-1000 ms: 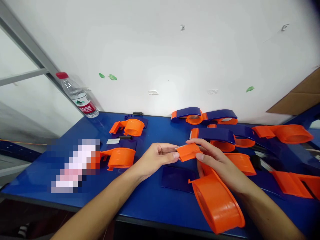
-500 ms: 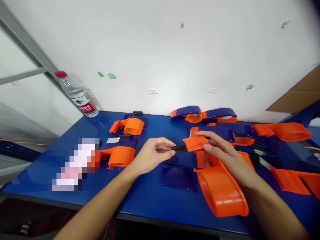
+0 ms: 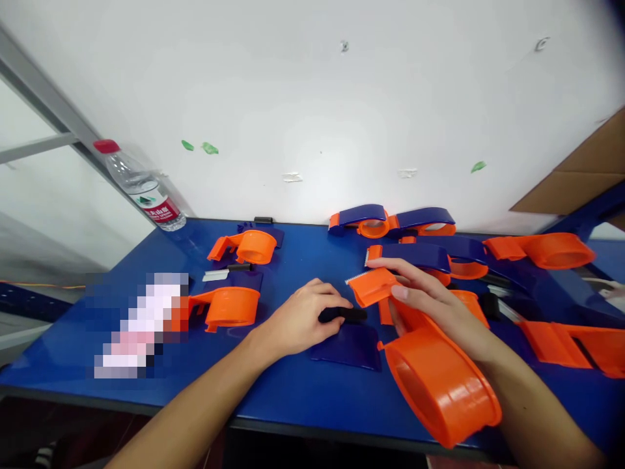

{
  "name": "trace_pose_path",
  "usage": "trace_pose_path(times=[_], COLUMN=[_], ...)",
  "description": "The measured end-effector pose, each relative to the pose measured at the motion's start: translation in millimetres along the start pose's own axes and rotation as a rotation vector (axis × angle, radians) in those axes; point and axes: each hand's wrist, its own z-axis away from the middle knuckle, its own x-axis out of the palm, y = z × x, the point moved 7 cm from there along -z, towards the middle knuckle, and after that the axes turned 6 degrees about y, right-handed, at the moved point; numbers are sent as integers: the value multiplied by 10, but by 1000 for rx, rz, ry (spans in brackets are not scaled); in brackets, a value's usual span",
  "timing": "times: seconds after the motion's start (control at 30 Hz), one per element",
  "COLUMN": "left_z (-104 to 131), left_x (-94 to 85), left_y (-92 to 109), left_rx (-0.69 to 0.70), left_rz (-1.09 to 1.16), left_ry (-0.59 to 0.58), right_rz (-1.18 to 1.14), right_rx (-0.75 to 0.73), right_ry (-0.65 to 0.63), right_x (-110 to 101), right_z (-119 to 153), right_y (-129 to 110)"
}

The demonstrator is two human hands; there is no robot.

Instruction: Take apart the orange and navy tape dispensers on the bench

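Note:
My right hand (image 3: 434, 296) holds an orange tape dispenser frame (image 3: 444, 384), with its ring hanging toward me. A toothed edge runs along the frame's flat orange end (image 3: 374, 286), which points left under my fingers. Close by on the left, my left hand (image 3: 310, 316) has its thumb and fingers closed around a small dark piece (image 3: 332, 314) low over the table. A black cylinder (image 3: 355, 314) sticks out to the right of these fingertips; whether it is gripped too, I cannot tell. Just below lies a dark blue cover (image 3: 346, 348).
More orange frames (image 3: 234, 306) with blue covers and a pale blade (image 3: 215, 275) lie on the left. Several blue-and-orange dispensers (image 3: 364, 220) stand along the wall. Orange frames (image 3: 554, 342) lie at right. A water bottle (image 3: 156, 202) leans at the back left corner.
My left hand has come down toward the table, and its fingers have closed on the dark piece. The orange frame in my right hand has tipped, its ring swinging lower and its toothed end shifting left.

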Motion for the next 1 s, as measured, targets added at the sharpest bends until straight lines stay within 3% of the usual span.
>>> trace_pose_path(times=[0.2, 0.77, 0.9, 1.0], left_z=[-3, 42, 31, 13], left_x=[38, 95, 6, -106], left_y=[65, 23, 26, -30], left_rx=[51, 3, -76, -188], left_rz=[-112, -115, -9, 306], left_ry=[-10, -59, 28, 198], right_rz=[-91, -9, 14, 10], right_rx=[130, 106, 91, 38], right_ry=[-104, -51, -48, -69], right_x=[90, 42, 48, 78], right_z=[33, 17, -2, -25], right_y=[106, 110, 103, 81])
